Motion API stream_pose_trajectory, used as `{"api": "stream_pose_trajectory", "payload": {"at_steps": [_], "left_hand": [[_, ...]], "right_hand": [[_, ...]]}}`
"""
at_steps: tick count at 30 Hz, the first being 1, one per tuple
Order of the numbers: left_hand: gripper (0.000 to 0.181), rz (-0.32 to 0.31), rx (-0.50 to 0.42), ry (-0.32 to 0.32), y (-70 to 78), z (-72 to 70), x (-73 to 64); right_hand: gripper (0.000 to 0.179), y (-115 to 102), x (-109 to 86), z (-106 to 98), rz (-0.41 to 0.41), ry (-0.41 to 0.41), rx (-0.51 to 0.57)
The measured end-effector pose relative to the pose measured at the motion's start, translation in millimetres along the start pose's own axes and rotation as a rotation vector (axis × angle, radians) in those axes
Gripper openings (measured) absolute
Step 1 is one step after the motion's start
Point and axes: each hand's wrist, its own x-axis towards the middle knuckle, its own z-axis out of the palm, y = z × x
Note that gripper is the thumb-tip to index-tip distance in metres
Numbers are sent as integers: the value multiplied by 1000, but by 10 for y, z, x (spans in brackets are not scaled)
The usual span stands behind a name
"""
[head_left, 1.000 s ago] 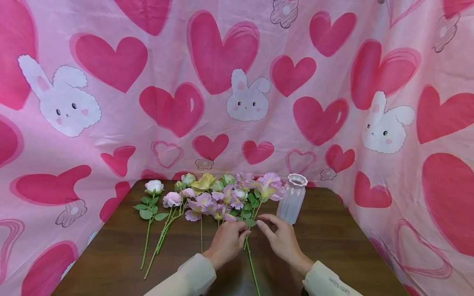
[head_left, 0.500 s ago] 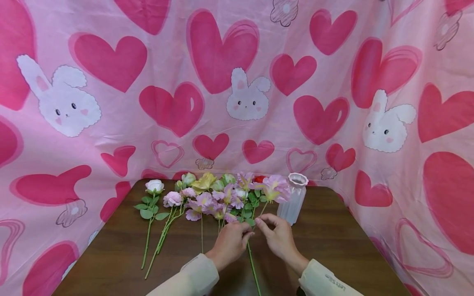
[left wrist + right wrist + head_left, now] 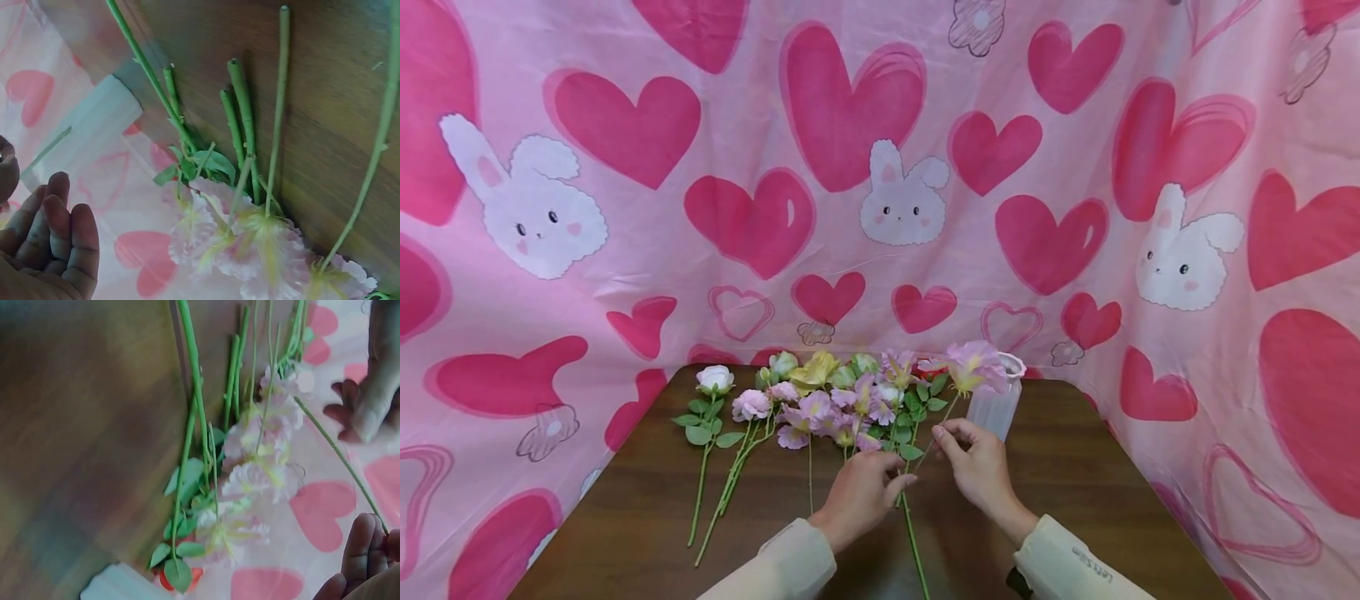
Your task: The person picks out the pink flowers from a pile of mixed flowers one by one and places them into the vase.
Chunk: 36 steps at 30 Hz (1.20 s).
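Observation:
My right hand (image 3: pixel 981 471) pinches the thin stem of a lilac flower (image 3: pixel 973 367) with a yellow throat. Its bloom tilts up to the right and overlaps the frosted vase (image 3: pixel 996 415) in the head view. In the right wrist view, the lower end of that stem (image 3: pixel 334 447) points toward my left hand (image 3: pixel 373 403), with a gap between them. My left hand's fingers (image 3: pixel 53 234) are loosely bent with nothing in them. Below it lie long green stems and leaves, with several more lilac flowers (image 3: pixel 827 412) to its left.
A white rose (image 3: pixel 715 379) and small pink flowers (image 3: pixel 751 404) lie on the dark wooden table (image 3: pixel 625 508) at left. Yellow flowers (image 3: pixel 815 369) lie farther back, and a red bloom (image 3: pixel 194 578) shows near the vase. A pink heart-print cloth (image 3: pixel 745 125) surrounds the table.
My right hand has moved right and slightly away from my left hand, drawing the lilac flower to the right until its bloom covers part of the vase. My left hand has stayed nearly in place.

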Motion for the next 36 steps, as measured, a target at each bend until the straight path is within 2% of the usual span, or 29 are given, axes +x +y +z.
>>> {"api": "stream_pose_trajectory", "payload": {"at_steps": [7, 11, 20, 29, 36], "left_hand": [[17, -37, 74, 28, -84, -50, -53], [20, -55, 105, 25, -133, -92, -80], [31, -133, 140, 11, -288, -209, -210], [26, -128, 186, 32, -404, -299, -304], [27, -189, 174, -17, -460, -358, -402]], "right_hand": [[11, -49, 131, -159, -16, 43, -20], [11, -70, 210, -244, -18, 75, -32], [9, -107, 384, -411, -81, 151, -107], [10, -125, 565, -594, -115, 228, -121], [11, -152, 689, -727, -147, 296, -155]]}}
